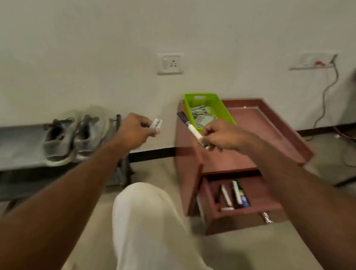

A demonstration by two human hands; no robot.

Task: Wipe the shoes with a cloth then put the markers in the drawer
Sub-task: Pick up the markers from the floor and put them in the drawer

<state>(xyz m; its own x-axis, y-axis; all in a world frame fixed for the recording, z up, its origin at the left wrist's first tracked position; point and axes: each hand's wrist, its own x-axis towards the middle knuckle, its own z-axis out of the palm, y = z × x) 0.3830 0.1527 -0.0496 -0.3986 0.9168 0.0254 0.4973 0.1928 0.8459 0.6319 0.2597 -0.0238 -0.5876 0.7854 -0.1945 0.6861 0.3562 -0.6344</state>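
Right hand (216, 134): grip closed round a marker (192, 128), white barrel, dark cap pointing up-left, over the cabinet (259, 143)
Left hand (136, 128): fist on a short white piece (156, 124), maybe a second marker, too blurred to say
Handling: light, stiff, smooth plastic; pinch mid-barrel so it won't roll
Drawer (241, 214): open, reddish wood, markers lying inside
Shoes (73, 139): grey, soft mesh, on the dark rack (6, 147)

Dim, even indoor light; motion-blurred, edges warped.
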